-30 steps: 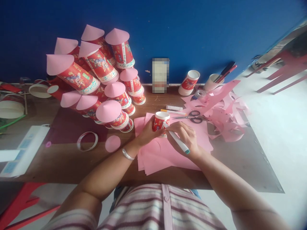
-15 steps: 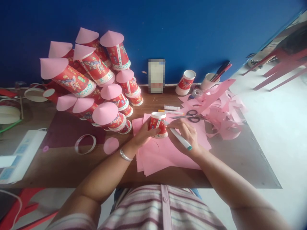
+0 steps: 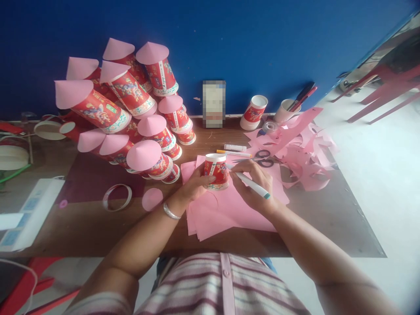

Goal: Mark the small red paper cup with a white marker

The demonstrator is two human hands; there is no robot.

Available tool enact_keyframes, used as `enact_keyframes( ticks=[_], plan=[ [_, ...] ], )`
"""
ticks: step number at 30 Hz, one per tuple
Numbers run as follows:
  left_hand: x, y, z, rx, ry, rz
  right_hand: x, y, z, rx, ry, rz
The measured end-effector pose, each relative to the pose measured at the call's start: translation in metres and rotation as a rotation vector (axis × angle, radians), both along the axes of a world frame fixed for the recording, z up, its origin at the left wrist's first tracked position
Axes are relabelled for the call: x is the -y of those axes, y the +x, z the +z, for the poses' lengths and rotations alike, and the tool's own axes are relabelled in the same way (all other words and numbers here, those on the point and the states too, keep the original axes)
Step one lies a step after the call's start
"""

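Note:
A red printed paper cup (image 3: 217, 169) with a white rim stands above the pink paper sheets (image 3: 223, 216), gripped around its left side by my left hand (image 3: 196, 183). My right hand (image 3: 252, 183) is closed on a white marker pen (image 3: 252, 185) with a green end. The marker's tip is at the right side of the cup, close to the rim; whether it touches is too small to tell. Just beyond my right hand lie dark-handled scissors (image 3: 263, 158), an orange-and-white marker (image 3: 234, 154) and a white cylindrical piece (image 3: 235, 148).
Stacked red cups with pink paper cones (image 3: 144, 155) crowd the back left. Pink paper scraps (image 3: 306, 153) heap up at right, beside a pen cup (image 3: 285, 111). A phone (image 3: 214, 105) leans on the blue wall. A paper ring (image 3: 117, 197) and pink disc (image 3: 152, 199) lie left.
The cup has turned slightly in my left hand, its white strip shifting left. My right hand has moved a little right, and the marker now lies at a flatter slant.

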State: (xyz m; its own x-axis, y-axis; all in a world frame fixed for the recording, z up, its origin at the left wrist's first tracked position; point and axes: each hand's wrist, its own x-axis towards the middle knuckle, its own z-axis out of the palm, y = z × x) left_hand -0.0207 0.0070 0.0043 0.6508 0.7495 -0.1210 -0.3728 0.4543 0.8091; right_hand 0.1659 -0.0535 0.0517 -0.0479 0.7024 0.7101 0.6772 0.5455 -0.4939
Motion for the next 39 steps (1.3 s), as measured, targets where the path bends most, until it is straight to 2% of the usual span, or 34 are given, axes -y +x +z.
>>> enact_keyframes(
  ticks=[6, 18, 24, 28, 32, 35, 39],
  plan=[
    [0.000, -0.002, -0.003, 0.011, -0.012, 0.004, 0.000, 0.000, 0.002, -0.081, -0.081, 0.012],
    [0.000, -0.001, -0.001, 0.037, -0.098, 0.046, 0.002, -0.001, 0.005, -0.077, -0.090, 0.071],
    [0.000, -0.002, -0.004, 0.051, -0.060, 0.052, 0.003, -0.001, 0.002, -0.042, -0.102, 0.068],
    [-0.002, -0.002, -0.008, 0.040, -0.027, 0.070, 0.003, -0.001, 0.001, -0.051, -0.066, 0.074],
    [-0.002, 0.001, -0.008, -0.004, 0.046, 0.096, 0.005, -0.005, 0.002, -0.013, 0.035, 0.080],
    [-0.001, 0.002, -0.008, -0.025, 0.071, 0.095, 0.006, -0.008, 0.001, 0.035, 0.090, 0.131],
    [-0.001, 0.003, -0.005, -0.063, 0.106, 0.078, 0.007, -0.009, -0.009, 0.094, 0.076, 0.230]
  ],
)
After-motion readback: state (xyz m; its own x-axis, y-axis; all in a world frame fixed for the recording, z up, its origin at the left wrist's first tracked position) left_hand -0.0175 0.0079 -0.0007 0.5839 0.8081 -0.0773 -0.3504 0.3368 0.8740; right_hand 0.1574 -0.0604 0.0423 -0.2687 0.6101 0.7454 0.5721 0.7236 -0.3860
